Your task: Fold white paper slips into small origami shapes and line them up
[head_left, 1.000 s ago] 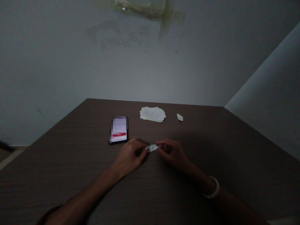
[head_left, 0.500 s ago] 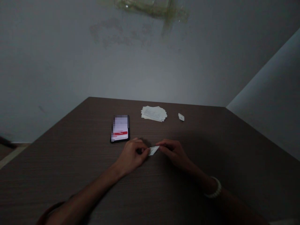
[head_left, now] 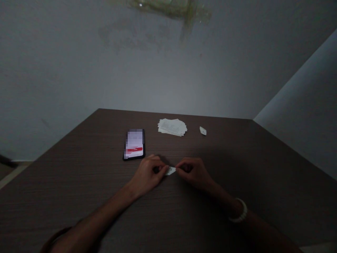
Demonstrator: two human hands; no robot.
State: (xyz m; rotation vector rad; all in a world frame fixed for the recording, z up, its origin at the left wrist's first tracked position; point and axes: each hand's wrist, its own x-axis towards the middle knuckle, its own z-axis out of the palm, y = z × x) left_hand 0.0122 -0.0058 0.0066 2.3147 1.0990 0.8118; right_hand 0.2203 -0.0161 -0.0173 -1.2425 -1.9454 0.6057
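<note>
Between my hands is a small piece of white paper [head_left: 171,171], with faint print on it and a slanted edge. My left hand [head_left: 150,173] pinches its left end between thumb and forefinger. At the paper's right tip, the thumb and fingertips of my right hand [head_left: 194,171] are closed together. Part of the paper is hidden under my fingers. A pale beaded bracelet [head_left: 242,211] circles my right wrist.
A phone [head_left: 134,144] with a lit screen lies beyond my left hand. Farther back rests a stack of printed paper pieces [head_left: 172,127]. To its right is a small folded paper [head_left: 203,131]. The brown table [head_left: 110,123] meets a grey wall.
My right fingertips have come down and slightly left, closing into a pinch at the paper's right tip. The visible part of the paper looks smaller and lower. My left hand has barely moved.
</note>
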